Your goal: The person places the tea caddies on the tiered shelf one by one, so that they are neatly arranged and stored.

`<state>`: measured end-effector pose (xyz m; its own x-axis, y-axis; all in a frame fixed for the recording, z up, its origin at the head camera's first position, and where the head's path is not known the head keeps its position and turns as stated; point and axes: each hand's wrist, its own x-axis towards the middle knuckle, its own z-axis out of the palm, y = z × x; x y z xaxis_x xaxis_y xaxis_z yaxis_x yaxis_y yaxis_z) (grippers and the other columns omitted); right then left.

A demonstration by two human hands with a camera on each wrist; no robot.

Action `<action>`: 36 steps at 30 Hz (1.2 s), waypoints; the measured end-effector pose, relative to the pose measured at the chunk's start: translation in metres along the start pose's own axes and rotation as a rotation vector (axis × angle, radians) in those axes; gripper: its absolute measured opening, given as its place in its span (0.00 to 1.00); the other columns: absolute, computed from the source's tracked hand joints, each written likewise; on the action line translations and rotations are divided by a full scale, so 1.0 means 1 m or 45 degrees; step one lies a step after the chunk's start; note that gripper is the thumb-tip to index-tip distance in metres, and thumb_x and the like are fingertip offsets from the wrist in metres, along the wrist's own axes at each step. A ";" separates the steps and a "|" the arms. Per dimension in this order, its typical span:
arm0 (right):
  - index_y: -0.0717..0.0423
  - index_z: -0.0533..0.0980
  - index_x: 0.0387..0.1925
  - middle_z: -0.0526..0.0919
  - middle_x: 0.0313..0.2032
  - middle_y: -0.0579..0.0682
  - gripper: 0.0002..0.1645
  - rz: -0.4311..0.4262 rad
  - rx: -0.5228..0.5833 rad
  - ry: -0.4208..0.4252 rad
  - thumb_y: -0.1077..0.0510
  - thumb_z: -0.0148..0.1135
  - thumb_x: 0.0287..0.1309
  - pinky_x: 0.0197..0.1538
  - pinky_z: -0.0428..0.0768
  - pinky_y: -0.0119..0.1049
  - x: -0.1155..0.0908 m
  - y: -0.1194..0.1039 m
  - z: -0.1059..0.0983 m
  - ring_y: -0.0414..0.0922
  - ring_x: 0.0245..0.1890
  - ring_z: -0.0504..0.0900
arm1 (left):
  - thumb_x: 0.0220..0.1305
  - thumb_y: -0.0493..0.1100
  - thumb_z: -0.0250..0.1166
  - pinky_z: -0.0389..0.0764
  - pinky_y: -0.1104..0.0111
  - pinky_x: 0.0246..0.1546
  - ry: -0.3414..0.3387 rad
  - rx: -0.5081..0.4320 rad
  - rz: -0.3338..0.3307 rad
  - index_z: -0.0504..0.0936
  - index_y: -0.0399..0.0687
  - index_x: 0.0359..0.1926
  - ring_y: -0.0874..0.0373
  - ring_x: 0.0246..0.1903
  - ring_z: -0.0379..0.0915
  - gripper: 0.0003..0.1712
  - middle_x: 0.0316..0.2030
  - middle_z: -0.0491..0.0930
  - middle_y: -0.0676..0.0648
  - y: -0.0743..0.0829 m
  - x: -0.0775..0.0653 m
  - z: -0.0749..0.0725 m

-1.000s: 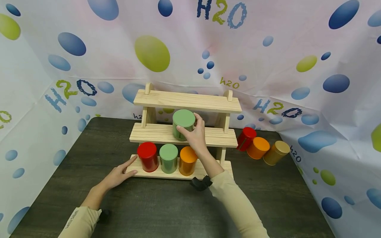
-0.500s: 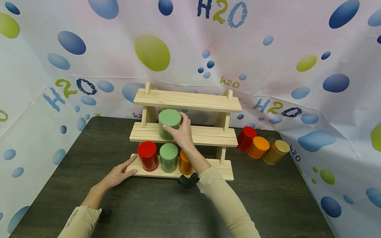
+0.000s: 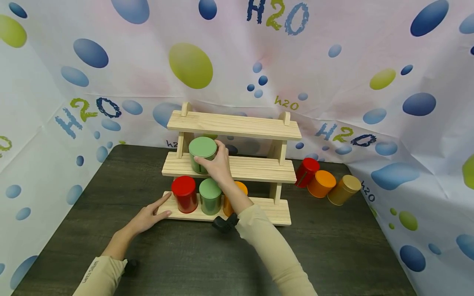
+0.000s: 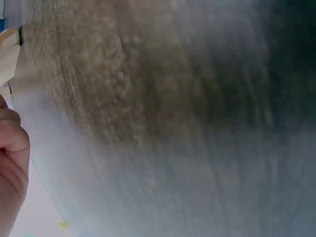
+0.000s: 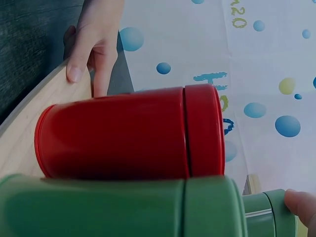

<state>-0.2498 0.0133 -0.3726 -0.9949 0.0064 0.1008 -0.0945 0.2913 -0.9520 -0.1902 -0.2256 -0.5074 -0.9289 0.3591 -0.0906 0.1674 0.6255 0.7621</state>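
My right hand (image 3: 218,162) grips a green lidded canister (image 3: 201,153) at the left part of the middle shelf, thumb in front and fingers around its right side. Only that hand's thumb tip and a piece of the canister (image 5: 259,217) appear in the right wrist view. My left hand (image 3: 146,218) rests with extended thumb and finger against the left end of the bottom shelf (image 3: 270,211). On that shelf stand a red canister (image 3: 184,195), a second green canister (image 3: 210,197) and an orange one (image 3: 242,188) partly hidden by my right forearm.
The wooden rack's top shelf (image 3: 233,125) overhangs the middle one behind the gripped canister. To the right, on the dark table (image 3: 333,242), are a red canister (image 3: 308,170), an orange one (image 3: 321,183) and a gold one (image 3: 344,190). A patterned sheet (image 3: 237,53) hangs behind.
My right hand has moved the green canister leftward along the middle shelf, from near its centre to its left part. My left hand has stayed at the rack's lower left end.
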 end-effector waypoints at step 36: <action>0.54 0.54 0.66 0.62 0.58 0.58 0.49 0.029 -0.032 -0.072 0.53 0.70 0.45 0.59 0.64 0.48 0.009 -0.004 0.025 0.52 0.57 0.65 | 0.64 0.54 0.55 0.62 0.40 0.53 -0.002 0.027 -0.007 0.51 0.44 0.70 0.31 0.59 0.56 0.39 0.64 0.54 0.28 -0.001 0.001 -0.001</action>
<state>-0.2590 -0.0121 -0.3752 -0.9973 -0.0406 0.0620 -0.0717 0.3153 -0.9463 -0.1919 -0.2265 -0.5081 -0.9293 0.3567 -0.0955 0.1694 0.6416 0.7481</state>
